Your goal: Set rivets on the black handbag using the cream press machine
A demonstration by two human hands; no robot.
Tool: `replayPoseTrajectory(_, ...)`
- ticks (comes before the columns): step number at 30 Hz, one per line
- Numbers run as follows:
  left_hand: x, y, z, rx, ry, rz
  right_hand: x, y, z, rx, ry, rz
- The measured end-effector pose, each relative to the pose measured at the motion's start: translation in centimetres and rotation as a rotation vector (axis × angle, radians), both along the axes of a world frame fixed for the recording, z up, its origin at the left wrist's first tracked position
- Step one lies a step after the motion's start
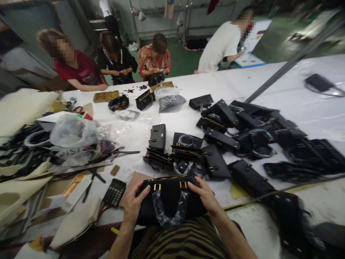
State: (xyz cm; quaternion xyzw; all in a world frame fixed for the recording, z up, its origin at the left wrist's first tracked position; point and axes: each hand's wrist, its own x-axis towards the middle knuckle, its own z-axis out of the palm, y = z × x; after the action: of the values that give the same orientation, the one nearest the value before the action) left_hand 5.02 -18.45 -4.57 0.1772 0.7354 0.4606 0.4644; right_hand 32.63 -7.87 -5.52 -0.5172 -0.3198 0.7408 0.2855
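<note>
A black handbag (172, 196) with gold buckles and a plastic-wrapped handle (169, 217) lies close in front of me, at the near edge of the table. My left hand (135, 198) grips its left end, thumb on the front face. Its right end is held by my right hand (206, 194), with the thumb near the right buckle. The fingers behind the bag are partly hidden. Just beyond it sit more black handbags (157, 158), some with gold zips showing. A calculator (114, 192) lies left of my left hand.
Many black handbags (223, 140) are heaped on the white table (129, 135) to the right. Material scraps and a clear plastic bag (74, 131) crowd the left. Several people sit along the far side, one holding a bag (156, 78). A metal pole (285, 66) slants across the right.
</note>
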Motion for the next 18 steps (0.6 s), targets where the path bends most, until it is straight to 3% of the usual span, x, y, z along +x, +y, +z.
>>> replayPoseTrajectory(4,-0.3,0.3,-1.2,-0.048,-0.023,-0.003,-0.2,0.1,0.1,0.065,-0.027,-0.010)
replayPoseTrajectory(12,-0.1,0.5,-0.8,-0.093,0.000,-0.029,-0.2,-0.2,0.4,0.067,-0.031,-0.028)
replayPoseTrajectory(18,-0.3,0.4,-1.4,-0.112,0.043,-0.027,0.0,-0.1,-0.7,0.054,-0.050,-0.077)
